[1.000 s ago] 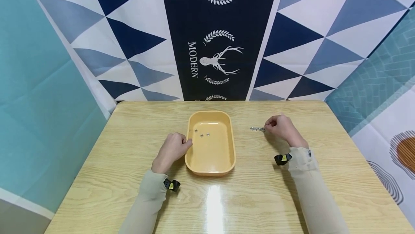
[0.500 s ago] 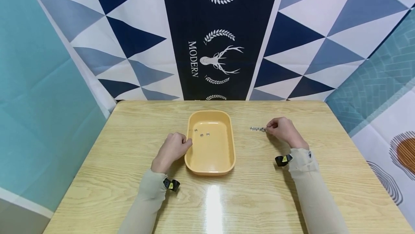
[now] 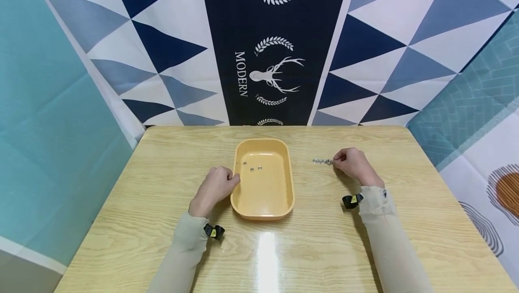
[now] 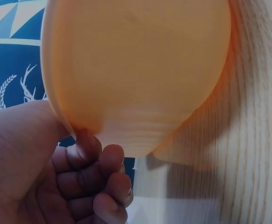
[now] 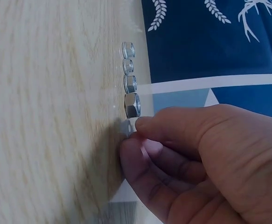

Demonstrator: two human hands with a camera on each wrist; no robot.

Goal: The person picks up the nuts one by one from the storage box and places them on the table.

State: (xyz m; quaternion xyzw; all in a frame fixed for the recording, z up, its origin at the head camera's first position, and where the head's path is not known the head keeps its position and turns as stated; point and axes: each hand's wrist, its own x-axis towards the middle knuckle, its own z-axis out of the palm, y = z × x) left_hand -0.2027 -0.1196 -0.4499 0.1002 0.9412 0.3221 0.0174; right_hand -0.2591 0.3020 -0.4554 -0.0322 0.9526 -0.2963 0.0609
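The yellow tray point(image 3: 263, 200) is gripped at its nine o'clock rim by the left hand point(image 3: 215, 188). Three small shiny bits point(image 3: 252, 169) are held inside, toward eleven o'clock. Between two and three o'clock from the tray, four nuts point(image 5: 130, 84) are lined up on the table point(image 3: 324, 239); at the row's three o'clock end, a fifth nut point(image 5: 126, 127), partly hidden, is pinched by the right hand point(image 3: 353, 163).

Tray point(image 3: 265, 196) was plain yellow-orange; nuts point(image 5: 132, 105) were silver. Table point(image 3: 138, 221) showed pale wood grain. Far backdrop point(image 3: 170, 49) bore navy, grey-blue and white triangles about a near-black panel point(image 3: 275, 22) printed white. Left cloth point(image 3: 52, 103) was teal; sleeves point(image 3: 182, 248) were beige.
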